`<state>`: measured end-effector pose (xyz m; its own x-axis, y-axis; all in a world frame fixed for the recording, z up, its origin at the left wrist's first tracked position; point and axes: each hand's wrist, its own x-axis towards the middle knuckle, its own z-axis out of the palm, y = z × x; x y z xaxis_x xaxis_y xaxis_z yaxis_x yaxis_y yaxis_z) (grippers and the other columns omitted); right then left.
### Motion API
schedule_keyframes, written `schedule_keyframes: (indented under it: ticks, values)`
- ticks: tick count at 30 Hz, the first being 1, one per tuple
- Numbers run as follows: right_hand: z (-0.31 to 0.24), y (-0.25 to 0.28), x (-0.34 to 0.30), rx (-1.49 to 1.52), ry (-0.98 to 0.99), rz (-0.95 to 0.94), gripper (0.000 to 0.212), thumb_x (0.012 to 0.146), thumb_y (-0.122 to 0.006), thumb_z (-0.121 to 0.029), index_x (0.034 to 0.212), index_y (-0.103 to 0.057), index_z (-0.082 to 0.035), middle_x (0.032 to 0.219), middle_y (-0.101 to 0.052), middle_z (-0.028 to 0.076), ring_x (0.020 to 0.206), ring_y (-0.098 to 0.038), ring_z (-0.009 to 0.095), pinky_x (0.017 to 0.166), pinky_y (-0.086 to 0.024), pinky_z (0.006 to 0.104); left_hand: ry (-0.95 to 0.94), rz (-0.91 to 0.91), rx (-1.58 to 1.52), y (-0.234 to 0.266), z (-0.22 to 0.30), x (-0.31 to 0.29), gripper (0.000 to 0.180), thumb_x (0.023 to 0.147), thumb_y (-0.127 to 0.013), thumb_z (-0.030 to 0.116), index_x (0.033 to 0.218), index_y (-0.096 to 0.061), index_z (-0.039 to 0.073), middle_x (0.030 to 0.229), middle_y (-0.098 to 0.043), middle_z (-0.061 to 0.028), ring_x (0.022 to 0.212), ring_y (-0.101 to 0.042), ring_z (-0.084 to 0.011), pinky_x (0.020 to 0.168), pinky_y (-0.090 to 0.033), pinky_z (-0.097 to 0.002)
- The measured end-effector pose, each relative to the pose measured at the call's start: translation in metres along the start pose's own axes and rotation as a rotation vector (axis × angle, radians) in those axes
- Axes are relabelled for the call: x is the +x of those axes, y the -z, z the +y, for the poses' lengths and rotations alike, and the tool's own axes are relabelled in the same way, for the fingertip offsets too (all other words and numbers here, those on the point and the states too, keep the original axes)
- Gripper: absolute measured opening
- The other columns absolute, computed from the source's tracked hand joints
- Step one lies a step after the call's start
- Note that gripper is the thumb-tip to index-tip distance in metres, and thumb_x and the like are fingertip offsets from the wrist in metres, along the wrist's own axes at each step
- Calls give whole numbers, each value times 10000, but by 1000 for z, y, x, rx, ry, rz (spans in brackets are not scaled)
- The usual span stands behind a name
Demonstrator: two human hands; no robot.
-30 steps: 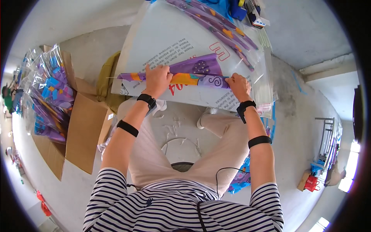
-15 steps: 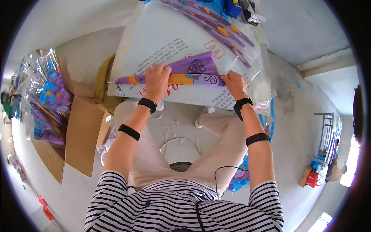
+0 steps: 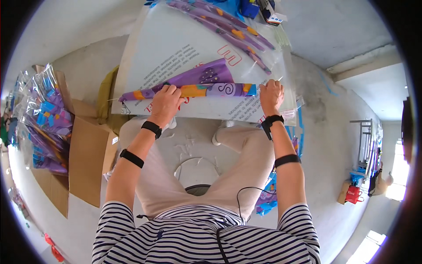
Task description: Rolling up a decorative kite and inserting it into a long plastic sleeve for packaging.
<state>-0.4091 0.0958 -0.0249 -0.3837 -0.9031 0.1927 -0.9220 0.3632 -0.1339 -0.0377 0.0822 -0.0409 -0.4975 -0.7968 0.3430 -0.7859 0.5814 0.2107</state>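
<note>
A purple patterned fabric roll (image 3: 220, 90) with orange patches and a blue right end lies across a white printed board (image 3: 149, 57) in front of me. A loose purple flap (image 3: 213, 74) with a dark dotted figure spreads out behind the roll, and a thin pale rod pokes out of its left end. My left hand (image 3: 166, 104) is closed over the left half of the roll. Just right of the blue end, apart from it, my right hand (image 3: 271, 96) has its fingers drawn together. A thin pale strip shows above those fingers; what they hold is unclear.
Several similar fabric rolls (image 3: 233, 31) lie at the board's far side, near a blue object (image 3: 249, 9). An open cardboard box (image 3: 90, 158) with plastic-wrapped purple and blue items (image 3: 52, 114) stands at left. Clear plastic sleeves (image 3: 288, 99) lie along the board's right edge.
My right hand has let go of the roll's right end and moved slightly right, uncovering the blue end. My left hand has slid a little toward me and left, and the view has shifted.
</note>
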Motion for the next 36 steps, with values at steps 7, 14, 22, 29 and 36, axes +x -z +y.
schedule_keyframes:
  ticks: [7, 14, 22, 29, 36]
  values:
    - [-55, 11, -51, 297, 772, 237, 304, 758, -716, -121, 1035, -647, -17, 1074, -628, 121, 1085, -569, 308, 1019, -432, 458, 6, 45, 25, -1, -1, 2, 256, 756, -785, 211, 902, -631, 68, 903, -568, -55, 886, -586, -263, 740, -529, -381]
    - [-77, -25, -53, 129, 783, 162, 343, 805, -628, -95, 1134, -639, 2, 1081, -627, 118, 1053, -587, 283, 1098, -389, 487, -53, 130, 108, -12, -4, 2, 224, 727, -791, 228, 799, -611, 117, 860, -541, -18, 857, -585, -213, 698, -517, -349]
    - [-85, -18, -39, 117, 788, 112, 150, 774, -604, -40, 897, -678, -83, 832, -609, 55, 906, -614, 250, 1125, -328, 585, -38, 91, 23, -1, -14, 2, 197, 751, -785, 199, 813, -642, 79, 865, -576, -41, 854, -602, -240, 698, -533, -359]
    - [-79, -6, -17, 308, 597, -228, 129, 867, -616, -88, 932, -704, -158, 864, -679, 40, 963, -632, 277, 1089, -310, 613, 32, -25, -111, 11, -29, 11, 155, 807, -751, 184, 873, -658, 78, 864, -617, -56, 888, -615, -295, 687, -467, -453]
    - [-80, -9, 16, 319, 376, -533, 253, 866, -688, -285, 1061, -678, -125, 987, -684, 113, 1022, -644, 343, 891, -480, 501, 219, -358, -204, 3, -49, 46, 192, 846, -713, 231, 957, -668, 80, 873, -679, -133, 889, -657, -345, 731, -482, -481]
